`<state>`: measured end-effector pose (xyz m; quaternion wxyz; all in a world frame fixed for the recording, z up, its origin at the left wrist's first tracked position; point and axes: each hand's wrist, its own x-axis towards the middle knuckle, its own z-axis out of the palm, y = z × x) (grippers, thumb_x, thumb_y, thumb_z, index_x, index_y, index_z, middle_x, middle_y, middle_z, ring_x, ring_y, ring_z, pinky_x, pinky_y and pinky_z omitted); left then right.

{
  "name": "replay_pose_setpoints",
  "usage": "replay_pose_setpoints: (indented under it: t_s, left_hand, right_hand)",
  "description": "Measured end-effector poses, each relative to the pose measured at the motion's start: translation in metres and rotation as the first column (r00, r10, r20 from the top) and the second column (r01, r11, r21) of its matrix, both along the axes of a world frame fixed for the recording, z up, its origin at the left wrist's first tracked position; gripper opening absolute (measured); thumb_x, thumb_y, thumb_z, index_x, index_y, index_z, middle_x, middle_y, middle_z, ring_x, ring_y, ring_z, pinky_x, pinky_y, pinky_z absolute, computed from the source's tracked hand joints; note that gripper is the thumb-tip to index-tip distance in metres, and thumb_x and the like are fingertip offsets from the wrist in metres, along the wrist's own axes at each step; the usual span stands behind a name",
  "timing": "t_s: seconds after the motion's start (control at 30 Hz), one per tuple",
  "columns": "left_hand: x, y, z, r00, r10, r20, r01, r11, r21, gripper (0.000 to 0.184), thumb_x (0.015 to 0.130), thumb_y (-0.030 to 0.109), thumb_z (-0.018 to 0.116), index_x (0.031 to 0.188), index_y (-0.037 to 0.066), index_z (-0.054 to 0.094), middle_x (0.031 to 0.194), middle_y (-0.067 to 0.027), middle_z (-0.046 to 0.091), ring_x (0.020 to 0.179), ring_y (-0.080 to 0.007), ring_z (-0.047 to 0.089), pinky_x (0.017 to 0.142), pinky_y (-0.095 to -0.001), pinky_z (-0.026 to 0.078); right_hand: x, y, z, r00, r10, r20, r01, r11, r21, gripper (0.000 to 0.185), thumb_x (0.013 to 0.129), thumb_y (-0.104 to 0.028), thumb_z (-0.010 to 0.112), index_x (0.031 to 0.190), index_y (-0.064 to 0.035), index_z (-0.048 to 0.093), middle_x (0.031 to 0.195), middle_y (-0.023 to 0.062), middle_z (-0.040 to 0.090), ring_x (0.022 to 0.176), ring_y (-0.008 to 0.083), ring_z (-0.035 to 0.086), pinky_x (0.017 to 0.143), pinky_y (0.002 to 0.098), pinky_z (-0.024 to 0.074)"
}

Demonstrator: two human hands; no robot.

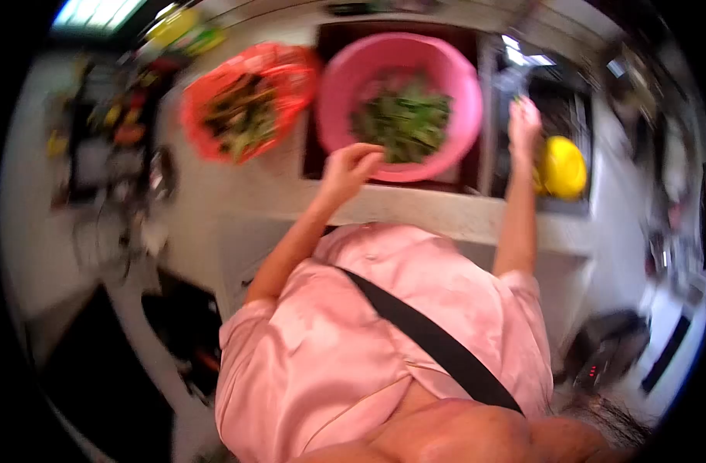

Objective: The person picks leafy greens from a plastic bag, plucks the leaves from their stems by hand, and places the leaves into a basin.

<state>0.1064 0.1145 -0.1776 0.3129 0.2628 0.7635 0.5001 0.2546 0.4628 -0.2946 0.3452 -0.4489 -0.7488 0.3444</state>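
Note:
My left hand (353,168) is at the lower left rim of a pink basin (461,147), its fingers curled together; what they may hold is hidden. Green leaves (407,119) lie in the basin. My right hand (525,127) is raised over the right sink compartment, fingers closed, with a small green bit at the tips, too blurred to name. Close beside that hand is a yellow round item (563,167). Left of the basin, a red plastic bag (291,85) lies open with brownish-green leaves and stems (245,116) in it.
The pink basin stands in the left sink compartment, with a divider (488,116) to its right. The counter edge (438,212) runs in front of my body. A yellow container (175,31) is at the back left. A dark bag-like object (608,347) is at the lower right.

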Motion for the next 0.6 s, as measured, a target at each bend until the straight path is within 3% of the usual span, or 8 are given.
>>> replay_pose_setpoints:
  t_s: [0.07, 0.1, 0.23, 0.3, 0.33, 0.37, 0.43, 0.6]
  left_hand:
    - [-0.002, -0.002, 0.006, 0.998, 0.019, -0.067, -0.020, 1.000, -0.002, 0.019, 0.084, 0.013, 0.062, 0.096, -0.002, 0.066, 0.074, -0.0033, 0.064, 0.066, -0.0064, 0.055, 0.059, -0.0229, 0.046]
    - [-0.002, -0.001, 0.014, 0.999, 0.037, -0.015, -0.037, 0.999, 0.014, 0.018, 0.083, 0.013, 0.063, 0.095, -0.001, 0.066, 0.075, -0.0042, 0.065, 0.067, -0.0069, 0.055, 0.060, -0.0231, 0.047]
    - [-0.060, -0.030, 0.052, 0.920, 0.289, -0.265, -0.248, 0.952, 0.179, 0.015, 0.079, 0.011, 0.068, 0.090, 0.001, 0.068, 0.078, -0.0050, 0.066, 0.067, -0.0078, 0.058, 0.061, -0.0228, 0.047]
    - [-0.101, -0.036, 0.071, 0.679, 0.375, -0.631, -0.314, 0.925, 0.212, 0.010, 0.078, 0.006, 0.066, 0.086, 0.001, 0.067, 0.076, -0.0081, 0.065, 0.063, -0.0137, 0.060, 0.059, -0.0256, 0.048]
    - [-0.121, -0.041, 0.076, 0.670, 0.384, -0.636, -0.363, 0.916, 0.170, 0.010, 0.077, 0.009, 0.067, 0.085, 0.004, 0.068, 0.084, -0.0104, 0.065, 0.075, -0.0215, 0.062, 0.066, -0.0317, 0.050]
    - [-0.142, -0.044, 0.074, 0.664, 0.388, -0.639, -0.366, 0.914, 0.174, 0.010, 0.077, 0.009, 0.067, 0.085, 0.004, 0.068, 0.084, -0.0104, 0.065, 0.075, -0.0215, 0.062, 0.066, -0.0317, 0.050]
    - [-0.172, -0.049, 0.061, 0.367, 0.013, -0.930, -0.347, 0.929, -0.124, 0.010, 0.075, 0.011, 0.067, 0.084, 0.007, 0.068, 0.092, -0.0096, 0.063, 0.089, -0.0270, 0.058, 0.075, -0.0382, 0.049]
    - [-0.181, -0.040, 0.047, 0.358, -0.249, -0.900, -0.337, 0.864, -0.374, 0.014, 0.072, 0.013, 0.066, 0.085, 0.010, 0.069, 0.096, -0.0081, 0.062, 0.097, -0.0293, 0.054, 0.083, -0.0400, 0.046]
  right_hand:
    - [0.014, 0.005, -0.009, 0.997, 0.054, 0.058, -0.052, 0.998, -0.030, 0.034, 0.086, -0.018, 0.058, 0.115, 0.0012, 0.058, 0.118, 0.0152, 0.058, 0.107, 0.0209, 0.057, 0.093, 0.0301, 0.0420]
    - [0.028, 0.010, -0.016, 0.996, 0.025, -0.085, -0.041, 0.981, -0.191, 0.040, 0.088, -0.018, 0.057, 0.121, 0.0031, 0.052, 0.122, 0.0171, 0.056, 0.111, 0.0209, 0.055, 0.094, 0.0288, 0.0410]
    - [0.022, -0.013, 0.010, 0.992, 0.109, -0.068, -0.121, 0.967, -0.224, 0.040, 0.089, -0.016, 0.055, 0.123, 0.0042, 0.050, 0.119, 0.0179, 0.057, 0.110, 0.0249, 0.056, 0.092, 0.0307, 0.0437]
    - [0.014, -0.026, 0.037, 0.993, 0.114, -0.002, -0.113, 0.981, -0.159, 0.036, 0.089, -0.014, 0.056, 0.120, 0.0025, 0.054, 0.120, 0.0173, 0.057, 0.107, 0.0238, 0.058, 0.090, 0.0314, 0.0458]
    - [0.011, -0.027, 0.039, 0.991, 0.132, 0.010, -0.131, 0.989, -0.074, 0.033, 0.088, -0.013, 0.057, 0.118, 0.0014, 0.056, 0.120, 0.0170, 0.056, 0.105, 0.0233, 0.058, 0.088, 0.0319, 0.0469]
    - [0.008, -0.029, 0.041, 0.988, 0.150, 0.021, -0.150, 0.989, 0.010, 0.030, 0.088, -0.012, 0.057, 0.115, 0.0002, 0.058, 0.120, 0.0167, 0.056, 0.103, 0.0227, 0.059, 0.087, 0.0325, 0.0481]
    - [0.002, -0.038, 0.051, 0.987, 0.156, -0.042, -0.154, 0.987, 0.046, 0.026, 0.087, -0.010, 0.058, 0.111, -0.0007, 0.061, 0.121, 0.0159, 0.055, 0.101, 0.0215, 0.059, 0.085, 0.0325, 0.0499]
    - [-0.005, -0.074, 0.095, 0.961, 0.261, -0.096, -0.251, 0.962, 0.105, 0.024, 0.087, -0.007, 0.056, 0.109, 0.0007, 0.061, 0.120, 0.0155, 0.054, 0.102, 0.0214, 0.058, 0.078, 0.0308, 0.0538]
